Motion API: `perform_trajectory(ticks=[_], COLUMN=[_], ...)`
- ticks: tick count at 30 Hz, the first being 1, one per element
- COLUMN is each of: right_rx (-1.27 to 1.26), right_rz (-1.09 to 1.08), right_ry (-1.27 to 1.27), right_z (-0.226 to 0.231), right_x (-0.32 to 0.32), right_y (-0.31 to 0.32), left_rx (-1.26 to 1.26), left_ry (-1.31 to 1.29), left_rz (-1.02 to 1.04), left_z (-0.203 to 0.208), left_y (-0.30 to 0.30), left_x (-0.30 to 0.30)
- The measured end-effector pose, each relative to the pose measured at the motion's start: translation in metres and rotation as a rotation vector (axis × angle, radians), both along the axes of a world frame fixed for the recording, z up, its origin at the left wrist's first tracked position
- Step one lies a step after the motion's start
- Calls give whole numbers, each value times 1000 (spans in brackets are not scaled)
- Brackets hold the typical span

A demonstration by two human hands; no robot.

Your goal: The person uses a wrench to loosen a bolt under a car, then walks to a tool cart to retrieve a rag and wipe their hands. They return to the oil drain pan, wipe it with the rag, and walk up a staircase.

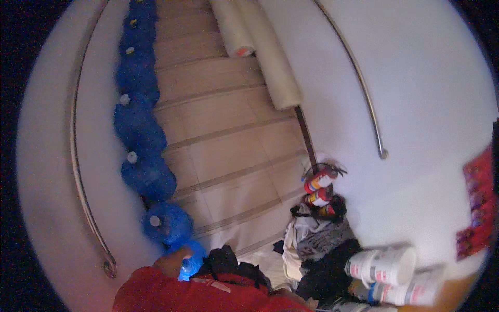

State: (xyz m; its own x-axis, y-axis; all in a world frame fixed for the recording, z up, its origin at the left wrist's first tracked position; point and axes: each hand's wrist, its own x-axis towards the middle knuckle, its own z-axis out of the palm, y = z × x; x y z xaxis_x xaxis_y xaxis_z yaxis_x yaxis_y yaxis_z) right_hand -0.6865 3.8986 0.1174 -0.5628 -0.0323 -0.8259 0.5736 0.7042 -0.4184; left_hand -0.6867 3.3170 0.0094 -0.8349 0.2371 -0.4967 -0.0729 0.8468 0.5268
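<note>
My left hand [171, 262] comes out of a red sleeve [150, 291] at the lower left. Its fingers curl against the top of a blue water jug [194, 258], the nearest in a long row. Part of the jug is hidden by the hand and sleeve. Just right of it a black bag or bundled cloth [228, 265] lies against the red clothing. By the lower edge, a small dim patch at the end of the red cloth may be my right hand [311, 303]; its fingers cannot be made out.
More blue jugs [148, 179] with pale caps line the left side of tiled stairs [228, 151]. Metal handrails [78, 171] run along both walls. Pale rolls [275, 73] lean at the right. Below them are fire extinguishers [319, 179], piled cloths [317, 239] and white buckets [384, 265].
</note>
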Motion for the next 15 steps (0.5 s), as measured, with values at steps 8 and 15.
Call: perform_trajectory(ticks=[8,15], right_rx=[15,38], right_rz=[-17,354], right_ry=[7,-136], right_z=[79,80], right_x=[-209,-375], right_y=[-3,-5], left_rx=[103,-451], left_ry=[331,15], left_rz=[240,-309], left_z=[82,85], left_y=[12,-14], left_x=[-337,-336])
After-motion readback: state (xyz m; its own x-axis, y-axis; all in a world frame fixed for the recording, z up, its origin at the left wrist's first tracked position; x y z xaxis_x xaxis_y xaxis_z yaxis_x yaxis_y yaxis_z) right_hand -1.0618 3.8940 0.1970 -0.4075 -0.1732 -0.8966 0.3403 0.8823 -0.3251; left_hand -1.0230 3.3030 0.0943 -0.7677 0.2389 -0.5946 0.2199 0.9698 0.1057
